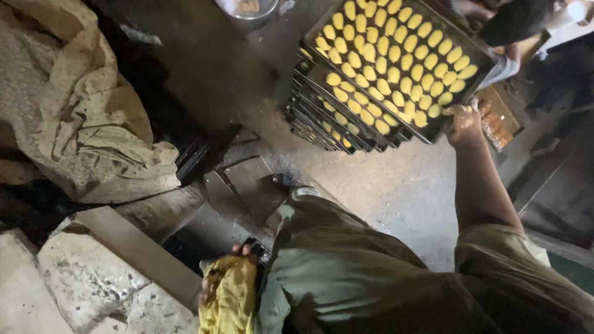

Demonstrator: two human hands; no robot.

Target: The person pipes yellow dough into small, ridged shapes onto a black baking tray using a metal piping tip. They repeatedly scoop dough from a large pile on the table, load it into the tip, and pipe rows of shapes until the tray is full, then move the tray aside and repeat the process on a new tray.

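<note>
A dark baking tray [433, 133] filled with rows of several small yellow dough pieces [396, 59] tops a stack of similar trays at the upper middle. My right hand [464, 122] reaches out and grips the near right corner of that top tray. My left hand [230, 281] is low at the bottom, wrapped in a yellow cloth [232, 303], and rests against a dark edge beside my leg. What lies under the cloth is hidden.
The tray stack [322, 120] stands on a grey concrete floor [402, 185]. A crumpled tan sack [93, 117] fills the left side. Stone slabs [93, 272] lie at the lower left. A metal bowl [247, 9] sits at the top. Another person [513, 21] crouches at the upper right.
</note>
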